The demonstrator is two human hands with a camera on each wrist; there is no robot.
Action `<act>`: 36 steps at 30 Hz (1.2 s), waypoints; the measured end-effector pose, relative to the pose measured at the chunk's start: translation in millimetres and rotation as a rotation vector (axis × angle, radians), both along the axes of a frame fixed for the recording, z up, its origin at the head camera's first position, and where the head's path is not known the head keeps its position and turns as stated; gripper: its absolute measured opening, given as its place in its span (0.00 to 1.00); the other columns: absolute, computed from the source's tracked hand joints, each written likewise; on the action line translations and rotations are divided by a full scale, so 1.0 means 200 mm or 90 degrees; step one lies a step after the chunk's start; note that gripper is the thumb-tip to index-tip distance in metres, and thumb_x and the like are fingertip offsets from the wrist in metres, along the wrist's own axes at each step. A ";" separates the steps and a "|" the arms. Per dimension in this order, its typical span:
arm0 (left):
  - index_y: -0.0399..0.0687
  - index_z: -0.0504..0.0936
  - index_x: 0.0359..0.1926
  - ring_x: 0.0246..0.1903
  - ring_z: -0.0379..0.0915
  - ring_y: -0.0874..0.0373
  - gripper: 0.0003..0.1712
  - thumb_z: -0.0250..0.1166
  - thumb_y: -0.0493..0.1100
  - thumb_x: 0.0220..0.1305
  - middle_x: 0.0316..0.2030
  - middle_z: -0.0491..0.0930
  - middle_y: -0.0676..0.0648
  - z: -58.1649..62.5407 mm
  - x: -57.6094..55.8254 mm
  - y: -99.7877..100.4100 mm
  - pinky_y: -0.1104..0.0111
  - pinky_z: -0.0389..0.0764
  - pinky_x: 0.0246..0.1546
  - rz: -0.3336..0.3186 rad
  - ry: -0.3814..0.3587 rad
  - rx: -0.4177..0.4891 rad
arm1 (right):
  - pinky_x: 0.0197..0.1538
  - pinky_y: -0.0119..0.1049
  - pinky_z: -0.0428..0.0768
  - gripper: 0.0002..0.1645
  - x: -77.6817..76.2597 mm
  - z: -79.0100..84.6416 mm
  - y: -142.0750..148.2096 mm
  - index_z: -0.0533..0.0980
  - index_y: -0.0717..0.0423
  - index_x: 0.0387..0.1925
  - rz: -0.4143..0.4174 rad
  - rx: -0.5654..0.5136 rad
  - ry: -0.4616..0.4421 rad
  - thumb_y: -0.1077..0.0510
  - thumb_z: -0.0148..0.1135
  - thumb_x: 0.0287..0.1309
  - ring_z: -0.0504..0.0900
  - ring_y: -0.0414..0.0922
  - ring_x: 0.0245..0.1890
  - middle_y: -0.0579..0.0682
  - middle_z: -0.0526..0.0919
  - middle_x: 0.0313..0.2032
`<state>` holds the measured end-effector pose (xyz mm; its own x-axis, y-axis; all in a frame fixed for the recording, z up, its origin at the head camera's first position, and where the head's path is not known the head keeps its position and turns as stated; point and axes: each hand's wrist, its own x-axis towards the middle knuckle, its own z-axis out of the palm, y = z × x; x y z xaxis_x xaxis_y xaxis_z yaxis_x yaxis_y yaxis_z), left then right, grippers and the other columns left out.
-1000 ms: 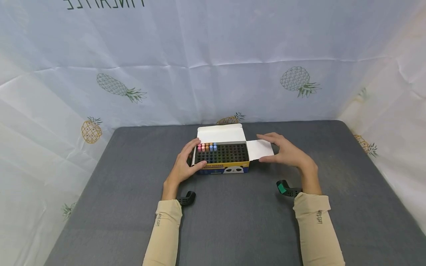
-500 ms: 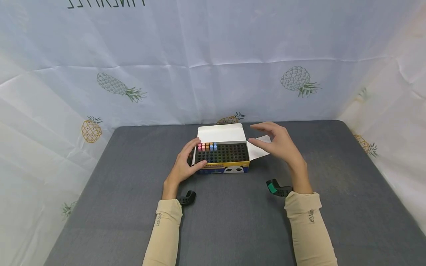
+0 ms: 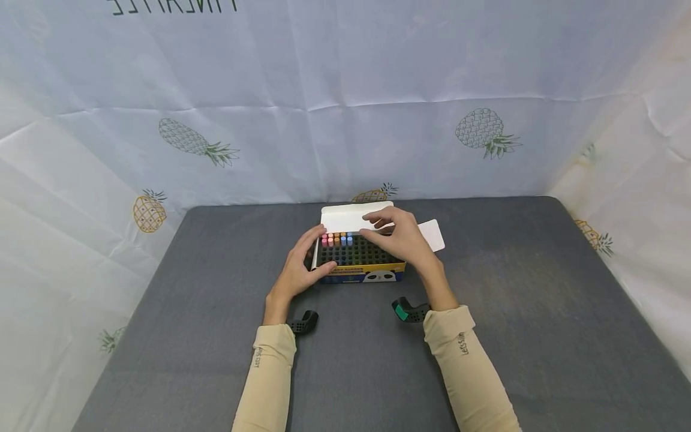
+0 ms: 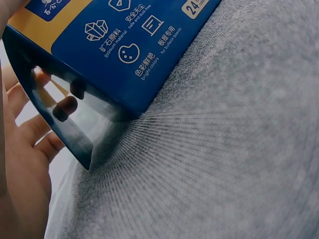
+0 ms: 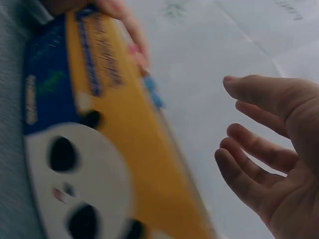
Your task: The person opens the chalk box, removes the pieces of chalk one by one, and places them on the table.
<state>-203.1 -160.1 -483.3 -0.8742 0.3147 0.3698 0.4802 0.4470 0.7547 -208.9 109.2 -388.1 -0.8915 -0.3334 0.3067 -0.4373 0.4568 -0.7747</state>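
Chalk box [image 3: 378, 275] sits with your left hand [image 3: 299, 267] gripping 1 end; your right hand [image 3: 403, 237] hovers above, grip wide, near 2 rows of chalk sticks [image 3: 331, 242].

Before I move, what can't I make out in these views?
Head: far right corner of the box, hidden behind the right grip.
Head: lower ends of the sticks, sunk in the rack.
Left wrist: the box's upper part, cut off by the frame's top edge.
Right wrist: print, blurred.

Box [image 4: 124, 50]: "24", "gypsum material", "safe and dust-free", "bright colors", "for bulletin boards"
Sleeves [image 3: 468, 369]: "LetsSli…"
Curtain [image 3: 345, 60]: "PINEAPPLE", mirrored, cropped
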 end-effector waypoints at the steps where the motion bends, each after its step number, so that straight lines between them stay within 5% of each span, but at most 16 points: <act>1: 0.57 0.65 0.76 0.72 0.65 0.45 0.46 0.69 0.64 0.62 0.77 0.62 0.46 0.00 0.00 0.00 0.46 0.75 0.54 -0.001 -0.001 0.001 | 0.51 0.49 0.86 0.21 0.00 -0.02 -0.02 0.83 0.65 0.54 0.001 0.000 -0.001 0.59 0.72 0.61 0.87 0.57 0.46 0.64 0.84 0.50; 12: 0.56 0.65 0.77 0.73 0.63 0.46 0.46 0.70 0.62 0.62 0.78 0.61 0.47 0.00 -0.01 0.00 0.45 0.75 0.57 -0.003 -0.014 0.006 | 0.44 0.41 0.86 0.13 -0.02 -0.14 -0.14 0.87 0.63 0.45 -0.022 -0.007 -0.011 0.59 0.71 0.62 0.88 0.52 0.38 0.60 0.86 0.42; 36: 0.54 0.66 0.76 0.72 0.64 0.46 0.47 0.70 0.63 0.61 0.77 0.62 0.47 0.00 -0.01 0.00 0.46 0.75 0.56 0.000 -0.011 0.006 | 0.40 0.41 0.86 0.10 0.00 -0.16 -0.21 0.89 0.64 0.37 -0.094 0.094 0.030 0.59 0.75 0.57 0.87 0.51 0.33 0.59 0.84 0.36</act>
